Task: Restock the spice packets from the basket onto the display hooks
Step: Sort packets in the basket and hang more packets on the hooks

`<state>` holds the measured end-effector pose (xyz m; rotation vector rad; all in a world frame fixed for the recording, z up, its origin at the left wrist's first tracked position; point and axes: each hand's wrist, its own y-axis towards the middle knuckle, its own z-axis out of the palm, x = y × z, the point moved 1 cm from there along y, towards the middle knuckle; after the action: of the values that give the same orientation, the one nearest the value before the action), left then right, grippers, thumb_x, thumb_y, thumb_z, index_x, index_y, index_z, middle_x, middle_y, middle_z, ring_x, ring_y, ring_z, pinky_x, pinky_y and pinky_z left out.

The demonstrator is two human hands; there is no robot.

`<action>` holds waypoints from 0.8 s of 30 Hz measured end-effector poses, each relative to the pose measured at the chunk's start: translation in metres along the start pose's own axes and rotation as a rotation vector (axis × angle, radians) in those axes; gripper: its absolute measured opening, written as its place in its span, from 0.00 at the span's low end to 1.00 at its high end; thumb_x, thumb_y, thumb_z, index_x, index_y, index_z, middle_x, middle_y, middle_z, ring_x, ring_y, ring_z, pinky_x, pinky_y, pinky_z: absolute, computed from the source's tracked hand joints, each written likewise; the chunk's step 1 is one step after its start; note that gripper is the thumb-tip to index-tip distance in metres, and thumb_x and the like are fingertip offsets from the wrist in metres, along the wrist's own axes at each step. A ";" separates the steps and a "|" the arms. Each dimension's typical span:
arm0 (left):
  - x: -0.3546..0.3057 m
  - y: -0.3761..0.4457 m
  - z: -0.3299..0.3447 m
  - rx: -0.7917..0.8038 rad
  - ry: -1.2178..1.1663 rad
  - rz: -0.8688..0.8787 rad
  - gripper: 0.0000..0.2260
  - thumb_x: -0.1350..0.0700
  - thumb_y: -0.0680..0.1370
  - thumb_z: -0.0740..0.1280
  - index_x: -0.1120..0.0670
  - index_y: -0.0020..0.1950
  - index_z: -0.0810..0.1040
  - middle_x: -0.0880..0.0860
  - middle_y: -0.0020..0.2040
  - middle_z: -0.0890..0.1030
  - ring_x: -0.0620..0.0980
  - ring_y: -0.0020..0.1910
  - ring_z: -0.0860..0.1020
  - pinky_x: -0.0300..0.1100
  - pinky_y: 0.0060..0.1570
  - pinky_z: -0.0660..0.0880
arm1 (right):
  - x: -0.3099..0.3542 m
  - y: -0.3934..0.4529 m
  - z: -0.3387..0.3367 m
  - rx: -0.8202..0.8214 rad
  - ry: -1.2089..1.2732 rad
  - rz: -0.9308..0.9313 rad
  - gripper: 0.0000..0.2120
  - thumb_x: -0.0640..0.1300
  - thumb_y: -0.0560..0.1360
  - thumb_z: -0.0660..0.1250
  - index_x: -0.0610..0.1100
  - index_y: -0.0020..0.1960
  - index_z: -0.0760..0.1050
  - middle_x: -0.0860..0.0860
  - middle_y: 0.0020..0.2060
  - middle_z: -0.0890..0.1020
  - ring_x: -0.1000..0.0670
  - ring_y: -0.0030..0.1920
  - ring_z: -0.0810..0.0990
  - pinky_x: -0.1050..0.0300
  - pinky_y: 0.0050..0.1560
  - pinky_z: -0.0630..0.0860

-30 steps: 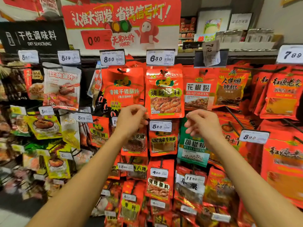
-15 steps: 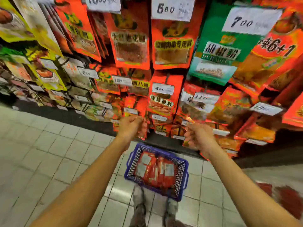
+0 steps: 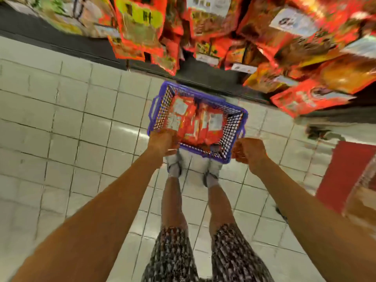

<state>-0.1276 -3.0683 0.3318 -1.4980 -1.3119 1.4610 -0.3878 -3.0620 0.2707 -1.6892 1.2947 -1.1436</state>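
The left hand [image 3: 162,143] is over the near-left corner of the blue basket [image 3: 160,110]; the blur hides whether it holds something. The right hand [image 3: 249,152] is curled into a fist, holding nothing, beside the near-right corner. Red spice packets [image 3: 196,123] lie inside the basket on the tiled floor [image 3: 61,119], below the hanging packets [image 3: 223,27].
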 end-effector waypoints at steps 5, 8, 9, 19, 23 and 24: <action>0.044 0.095 0.011 0.029 0.170 -0.071 0.05 0.58 0.81 0.65 0.58 0.54 0.78 0.57 0.43 0.80 0.54 0.39 0.78 0.41 0.38 0.74 | -0.062 0.089 0.042 0.045 -0.086 0.139 0.07 0.41 0.79 0.64 0.40 0.45 0.77 0.46 0.29 0.82 0.50 0.23 0.80 0.63 0.22 0.74; 0.067 0.156 0.020 0.024 0.320 -0.057 0.06 0.58 0.81 0.65 0.58 0.54 0.79 0.57 0.45 0.81 0.54 0.41 0.79 0.43 0.39 0.77 | -0.085 0.142 0.072 0.105 -0.211 0.191 0.09 0.41 0.80 0.62 0.41 0.41 0.74 0.45 0.31 0.80 0.47 0.25 0.79 0.61 0.25 0.73; 0.074 0.175 0.024 0.029 0.346 -0.047 0.06 0.58 0.81 0.65 0.58 0.54 0.79 0.57 0.44 0.81 0.53 0.39 0.79 0.41 0.36 0.77 | -0.092 0.157 0.081 0.129 -0.278 0.190 0.09 0.41 0.80 0.62 0.42 0.41 0.74 0.45 0.32 0.80 0.45 0.28 0.79 0.59 0.29 0.73; 0.114 0.308 0.032 0.100 0.650 0.051 0.04 0.59 0.82 0.64 0.56 0.50 0.78 0.60 0.56 0.84 0.54 0.50 0.83 0.41 0.41 0.80 | -0.109 0.277 0.140 0.141 -0.833 -0.238 0.13 0.45 0.80 0.63 0.46 0.37 0.74 0.42 0.41 0.81 0.43 0.43 0.82 0.45 0.50 0.80; 0.113 0.342 0.036 0.105 0.677 0.071 0.05 0.59 0.81 0.66 0.56 0.47 0.80 0.59 0.53 0.84 0.53 0.46 0.83 0.41 0.38 0.81 | -0.097 0.318 0.159 -0.060 -0.830 -0.321 0.19 0.56 0.74 0.65 0.45 0.58 0.79 0.46 0.46 0.81 0.43 0.47 0.79 0.56 0.42 0.67; 0.111 0.349 0.038 0.104 0.683 0.071 0.05 0.59 0.81 0.66 0.55 0.45 0.79 0.58 0.53 0.84 0.53 0.46 0.83 0.42 0.39 0.81 | -0.091 0.328 0.165 -0.106 -0.721 -0.336 0.22 0.58 0.75 0.66 0.45 0.63 0.76 0.48 0.48 0.80 0.45 0.45 0.77 0.58 0.41 0.67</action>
<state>-0.1064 -3.0682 -0.0354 -1.7655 -0.7603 0.9007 -0.3556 -3.0513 -0.1062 -2.1718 0.6406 -0.5329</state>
